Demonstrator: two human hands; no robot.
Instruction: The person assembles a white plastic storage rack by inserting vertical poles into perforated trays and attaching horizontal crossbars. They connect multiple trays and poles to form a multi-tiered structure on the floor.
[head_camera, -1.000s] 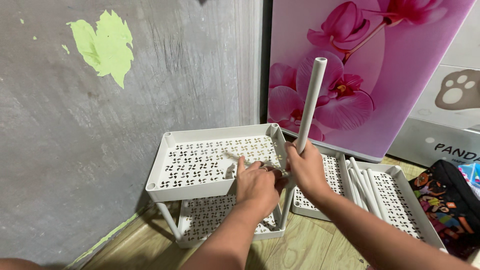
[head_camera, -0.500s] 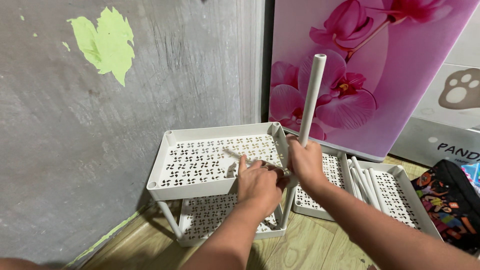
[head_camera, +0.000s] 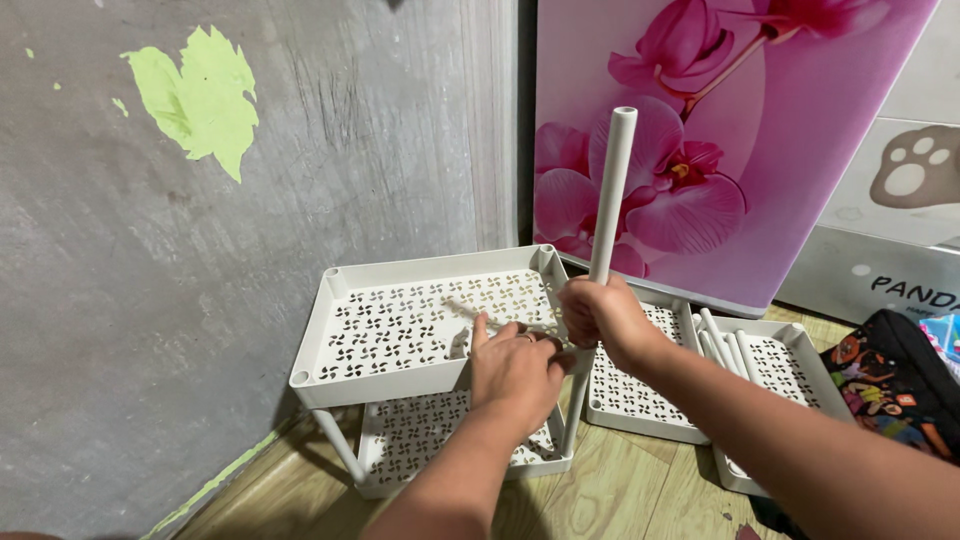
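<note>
Two hands work together at the near right corner of a white perforated tray (head_camera: 400, 315), seen from my one head view, looking down. My right hand (head_camera: 600, 318) is curled shut around the lower part of a white plastic tube (head_camera: 610, 190), which stands nearly upright with its open top end well above the tray and its foot at the tray's corner socket; I judge the grip sits low so the tube can be steered straight down into that socket. My left hand (head_camera: 515, 365) lies flat and mostly open on the tray's near right edge, fingers spread on the patterned surface, holding nothing but pressing down, seemingly to steady the shelf. Beneath this tray a second matching tray (head_camera: 420, 440) sits on the wooden floor (head_camera: 620, 490), joined to the upper one by short white legs at the corners I can see, so the stack stands against a grey wall (head_camera: 150, 300) on the left. To the right, two more trays (head_camera: 650, 400) lie on the floor, one carrying several loose spare tubes (head_camera: 722, 350). Behind them leans a pink panel printed with orchids (head_camera: 720, 150), and a dark patterned bag (head_camera: 895, 385) lies at the far right.
</note>
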